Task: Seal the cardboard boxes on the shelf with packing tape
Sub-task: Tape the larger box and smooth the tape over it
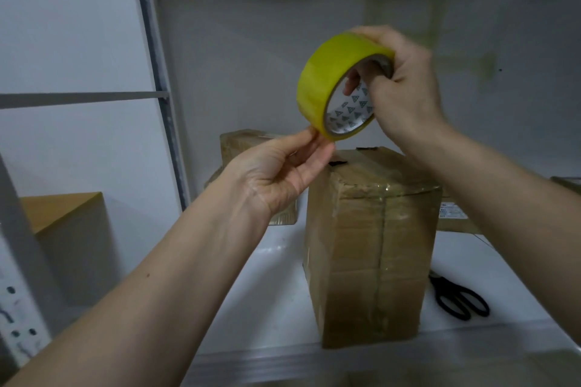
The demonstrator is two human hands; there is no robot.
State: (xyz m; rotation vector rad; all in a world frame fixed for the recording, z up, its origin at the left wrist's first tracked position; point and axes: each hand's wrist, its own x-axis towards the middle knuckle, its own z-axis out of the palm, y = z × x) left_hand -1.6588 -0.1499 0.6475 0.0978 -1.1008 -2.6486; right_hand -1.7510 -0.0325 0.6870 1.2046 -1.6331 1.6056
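Note:
A yellow roll of packing tape (327,85) is held up in the air above a tall cardboard box (371,245) on the white shelf (276,276). My right hand (405,82) grips the roll, fingers through its core and thumb over the top. My left hand (283,173) pinches at the roll's lower edge with thumb and fingertips. The tall box stands upright near the shelf's front, with tape strips along its top and down its front seam. A second cardboard box (239,141) sits behind it to the left, partly hidden by my left hand.
Black scissors (459,298) lie on the shelf right of the tall box. A flat box with a label (452,217) lies behind at the right. Another brown box (69,229) stands in the neighbouring bay at the left, beyond a metal upright (163,97).

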